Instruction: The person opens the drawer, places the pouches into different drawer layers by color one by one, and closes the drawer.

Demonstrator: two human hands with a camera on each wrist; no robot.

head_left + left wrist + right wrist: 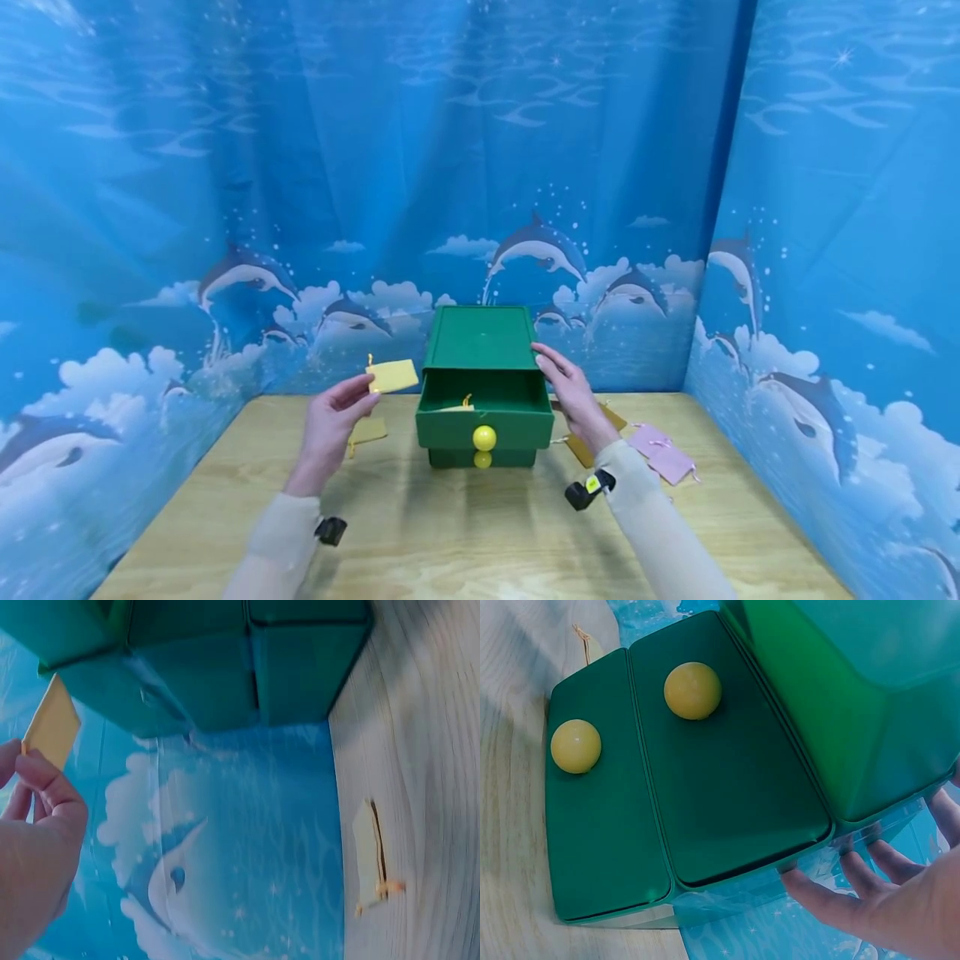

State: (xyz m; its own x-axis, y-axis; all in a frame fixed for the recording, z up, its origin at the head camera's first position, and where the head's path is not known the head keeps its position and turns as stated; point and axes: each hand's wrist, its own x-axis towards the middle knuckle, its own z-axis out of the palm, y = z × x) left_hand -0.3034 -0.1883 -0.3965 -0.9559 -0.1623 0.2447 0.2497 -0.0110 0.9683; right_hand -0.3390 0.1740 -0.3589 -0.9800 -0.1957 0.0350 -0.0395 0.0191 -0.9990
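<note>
My left hand (333, 425) pinches a small pale-yellow drawstring pouch (395, 377) between thumb and fingers, raised to the left of a green drawer cabinet (483, 337). In the left wrist view the same pouch (54, 729) stands up from the fingertips beside the cabinet. The top drawer (446, 429) is pulled out, and part of another yellow pouch (456, 408) shows inside it. With fingers extended, my right hand (573, 396) rests against the cabinet's right side; in the right wrist view its fingers (821, 898) touch the clear side wall.
Another yellow pouch (368, 430) lies on the wooden table (480, 550) left of the cabinet. To the right lie mustard pouches (582, 451) and pink pouches (671, 460). Yellow round knobs (693, 691) stick out from the drawer fronts. A dolphin-print curtain (360, 167) hangs behind.
</note>
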